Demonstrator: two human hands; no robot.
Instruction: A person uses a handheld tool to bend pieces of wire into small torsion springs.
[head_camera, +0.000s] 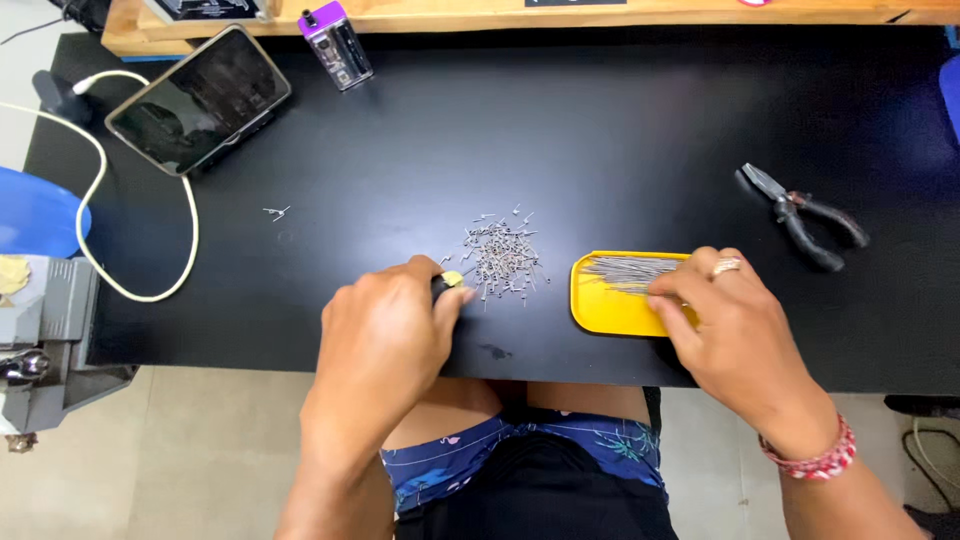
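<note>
My left hand (385, 335) grips a small tool with a black handle and yellow tip (450, 281), pointed at a pile of tiny bent metal pins (503, 258) on the black mat. Over a shallow yellow tray (598, 310), my right hand (728, 320) pinches at a bundle of straight thin wires (625, 270) lying in it. A ring sits on one finger and a red beaded band on that wrist.
Black-handled pliers (805, 215) lie at the right. A phone (198, 98) with a white cable (150, 290) rests at the back left, beside a small purple-capped device (337, 45). One stray pin (277, 211) lies left of centre. A grey vise (45, 340) stands at the left edge.
</note>
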